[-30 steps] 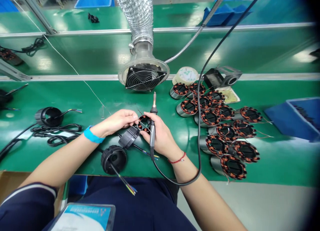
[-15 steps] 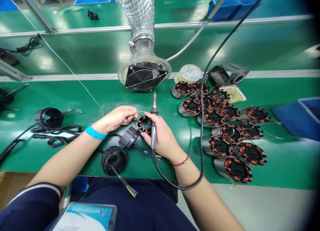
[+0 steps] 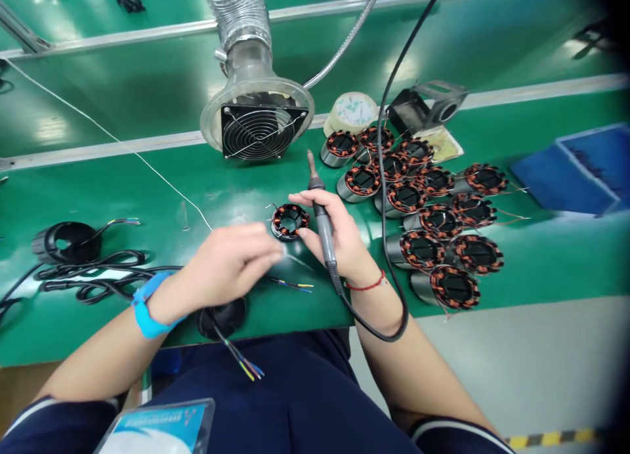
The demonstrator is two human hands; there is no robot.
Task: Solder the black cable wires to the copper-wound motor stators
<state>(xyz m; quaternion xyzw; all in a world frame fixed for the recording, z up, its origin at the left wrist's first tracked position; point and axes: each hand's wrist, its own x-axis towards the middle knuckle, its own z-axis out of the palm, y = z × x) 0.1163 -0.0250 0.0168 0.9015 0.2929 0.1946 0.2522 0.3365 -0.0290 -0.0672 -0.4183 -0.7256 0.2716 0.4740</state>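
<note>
My right hand (image 3: 339, 231) grips a soldering iron (image 3: 323, 227), its tip pointing up and away from me. The thumb and fingers of that same hand also steady a small stator (image 3: 290, 222) with copper windings and short wire ends. Nearer to me, my left hand (image 3: 241, 260) is pinched, blurred by motion, on a thin pale strand that looks like solder wire (image 3: 298, 262). The strand runs in from the upper left. Beneath the left forearm sits a black round cap (image 3: 221, 319) with coloured wire ends; another cap is mostly hidden by the hand.
Several wound stators (image 3: 406, 195) stand grouped at the right. Behind them are a tape roll (image 3: 350, 111) and a metal stand (image 3: 428, 106). A fan hood (image 3: 258, 129) hangs ahead. At left lie a black housing (image 3: 66, 243) and coiled cables (image 3: 108, 277); a blue bin (image 3: 575, 168) is far right.
My left hand has drawn back from the stator towards me, and now covers one black cap. The iron leans further left at its tip. The whole view has shifted.
</note>
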